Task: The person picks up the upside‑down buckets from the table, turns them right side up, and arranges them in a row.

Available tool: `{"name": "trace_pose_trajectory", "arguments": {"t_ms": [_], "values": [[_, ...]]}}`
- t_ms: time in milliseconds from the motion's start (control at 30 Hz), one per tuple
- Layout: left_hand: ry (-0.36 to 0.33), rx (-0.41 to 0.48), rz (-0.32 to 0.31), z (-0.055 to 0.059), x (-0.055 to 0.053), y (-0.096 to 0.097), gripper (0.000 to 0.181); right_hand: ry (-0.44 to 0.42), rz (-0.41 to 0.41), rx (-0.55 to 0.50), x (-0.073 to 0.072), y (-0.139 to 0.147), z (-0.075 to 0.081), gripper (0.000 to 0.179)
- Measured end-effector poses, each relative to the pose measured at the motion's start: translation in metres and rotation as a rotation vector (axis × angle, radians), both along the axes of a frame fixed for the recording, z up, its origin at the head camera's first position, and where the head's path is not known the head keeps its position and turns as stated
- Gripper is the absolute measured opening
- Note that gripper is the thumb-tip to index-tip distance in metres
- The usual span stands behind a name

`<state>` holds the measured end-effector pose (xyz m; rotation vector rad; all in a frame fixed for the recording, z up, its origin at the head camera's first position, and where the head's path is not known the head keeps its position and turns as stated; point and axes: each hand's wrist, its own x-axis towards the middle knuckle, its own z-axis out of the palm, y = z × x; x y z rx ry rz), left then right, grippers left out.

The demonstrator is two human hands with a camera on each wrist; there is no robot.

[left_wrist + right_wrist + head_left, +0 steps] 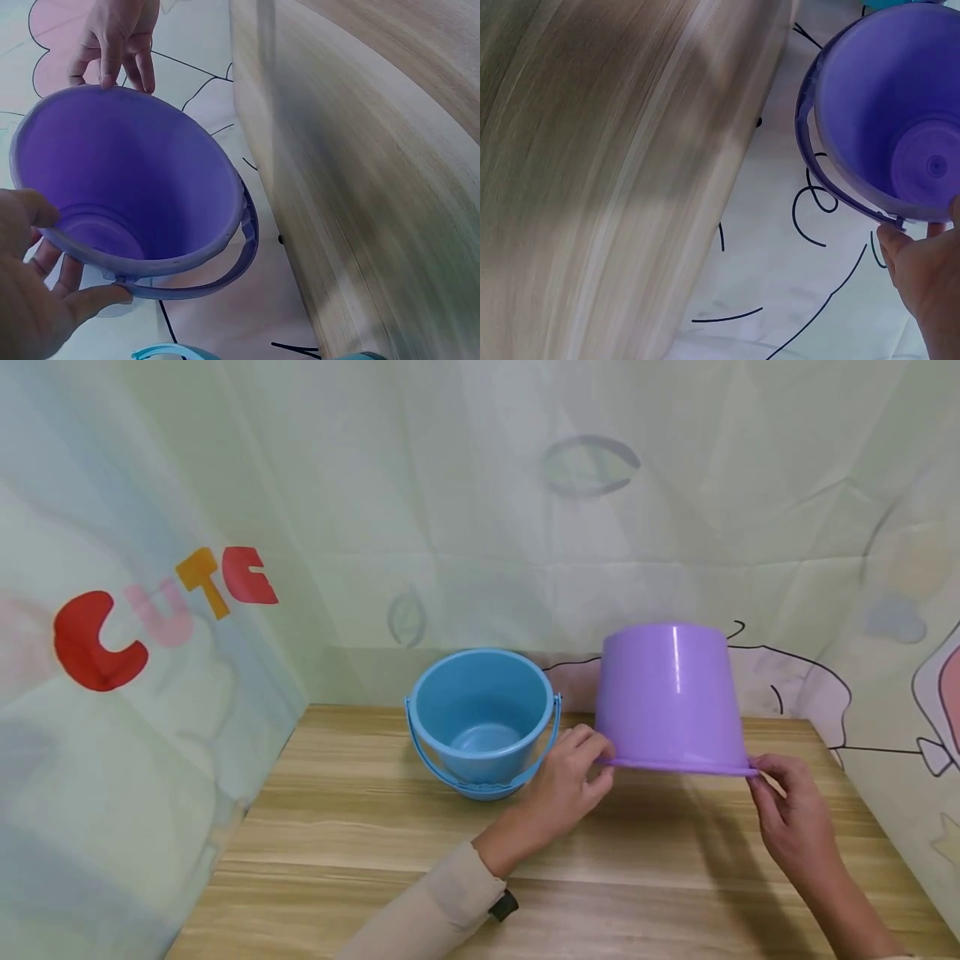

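A purple bucket (671, 702) is held upside down above the table, its mouth facing down. My left hand (566, 781) pinches its rim on the left side, while my right hand (798, 814) pinches the rim at the right. Seen from the left wrist, the inside of the purple bucket (127, 165) has nothing in it, and its handle (225, 277) hangs loose from the rim. To the left a light blue bucket (483, 718) stands upright on the table, its handle (483, 787) lowered to the front. The left hand is close beside that blue bucket.
The wooden table (337, 835) ends at a back edge against a pale printed curtain (480, 527). More printed curtain (150, 735) runs along the left side, with coloured letters on it. A shadow (727, 860) falls on the tabletop below the purple bucket.
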<state>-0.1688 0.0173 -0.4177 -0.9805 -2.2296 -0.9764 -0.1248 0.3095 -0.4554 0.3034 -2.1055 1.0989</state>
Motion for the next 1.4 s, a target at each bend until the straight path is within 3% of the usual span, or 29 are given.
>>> {"name": "trace_pose_trajectory", "arguments": {"t_ms": [233, 833, 1133, 1400], "values": [[0.005, 0.062, 0.005, 0.001, -0.001, 0.001, 0.015, 0.017, -0.067, 0.037, -0.001, -0.002, 0.001, 0.030], [0.009, 0.135, 0.030, 0.013, 0.001, 0.001, 0.021, 0.040, -0.085, 0.103, 0.008, -0.003, 0.024, 0.032], [-0.062, 0.184, 0.016, 0.017, 0.000, -0.001, 0.019, 0.030, -0.092, 0.149, 0.007, -0.003, 0.037, 0.033], [-0.077, 0.210, 0.014, 0.022, -0.002, -0.001, 0.019, -0.003, -0.146, 0.225, 0.005, -0.003, 0.048, 0.029]]}}
